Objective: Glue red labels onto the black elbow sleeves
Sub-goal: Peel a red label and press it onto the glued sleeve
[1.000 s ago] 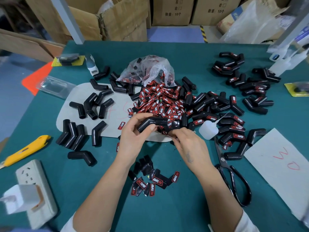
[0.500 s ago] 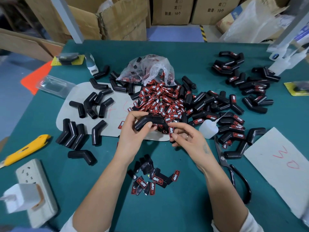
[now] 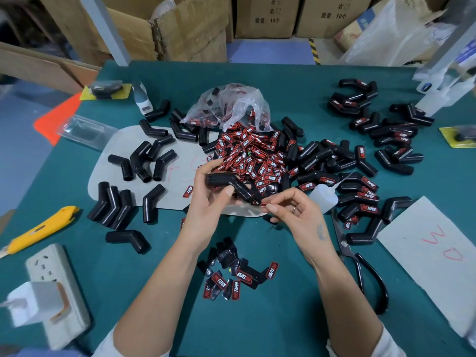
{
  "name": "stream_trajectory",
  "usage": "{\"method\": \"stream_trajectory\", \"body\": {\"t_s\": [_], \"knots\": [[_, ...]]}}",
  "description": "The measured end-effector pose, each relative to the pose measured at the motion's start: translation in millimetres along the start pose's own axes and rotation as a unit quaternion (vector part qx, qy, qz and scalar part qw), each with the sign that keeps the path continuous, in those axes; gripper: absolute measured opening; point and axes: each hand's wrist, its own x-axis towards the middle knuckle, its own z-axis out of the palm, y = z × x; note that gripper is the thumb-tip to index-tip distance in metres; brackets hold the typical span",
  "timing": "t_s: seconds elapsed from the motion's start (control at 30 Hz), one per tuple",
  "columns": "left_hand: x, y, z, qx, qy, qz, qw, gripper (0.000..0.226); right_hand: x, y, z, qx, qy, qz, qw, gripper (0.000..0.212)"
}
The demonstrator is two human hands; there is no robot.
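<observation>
My left hand (image 3: pixel 208 202) grips a black elbow sleeve (image 3: pixel 229 185) above the table's middle. My right hand (image 3: pixel 296 215) pinches a small red label (image 3: pixel 260 203) between thumb and forefinger, right at the sleeve's lower end. Behind them lies a heap of red labels (image 3: pixel 252 155) spilling from a clear plastic bag (image 3: pixel 229 106). Bare sleeves (image 3: pixel 139 163) lie on a grey sheet to the left. Labelled sleeves (image 3: pixel 360 191) pile up to the right. A small white glue bottle (image 3: pixel 323 198) lies just right of my right hand.
Black scissors (image 3: pixel 360 269) lie by my right forearm. A yellow utility knife (image 3: pixel 38 230) and a white power strip (image 3: pixel 54 292) sit at the left. Loose labels (image 3: pixel 237 276) lie between my forearms. A white sheet with red marks (image 3: pixel 438 253) lies at right. Cardboard boxes stand behind the table.
My right hand drew back from the sleeve with a label pinched in its fingers. My left hand tilted the sleeve, lowering its right end toward the label.
</observation>
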Motion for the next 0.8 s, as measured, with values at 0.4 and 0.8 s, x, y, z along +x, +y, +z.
{"method": "stream_trajectory", "body": {"t_s": [0.4, 0.8], "knots": [[-4.5, 5.9, 6.4, -0.122, -0.099, -0.011, 0.988, 0.058, -2.8, 1.0, -4.1, -0.055, 0.009, -0.052, 0.997, 0.021], [-12.3, 18.3, 6.1, -0.180, -0.228, -0.028, 0.957, 0.063, 1.8, 22.7, 1.7, -0.518, -0.031, -0.110, 0.848, 0.042]]}}
